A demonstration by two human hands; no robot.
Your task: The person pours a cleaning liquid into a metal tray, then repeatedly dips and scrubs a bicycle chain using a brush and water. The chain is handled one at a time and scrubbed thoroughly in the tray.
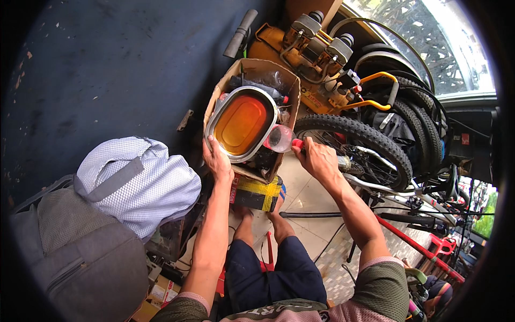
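Note:
My left hand (217, 161) grips the near left rim of an oval metal pan (275, 110), thumb over the edge. Amber-brown liquid (241, 126) lies in the pan. The pan is above an open cardboard box (294, 91) of bottles and other items. My right hand (321, 161) is closed at the red end (298, 143) of a clear plastic bottle (279, 138). The bottle's clear body points left, close to the pan's right rim; I cannot tell if they touch.
A yellow air compressor (316, 53) stands behind the box, with bicycle tyres (424, 123) and a bicycle wheel (370, 134) to the right. At left, a light grey mesh bag (139, 182) lies by a dark backpack (91, 257). A yellow-taped box (257, 193) sits near my feet.

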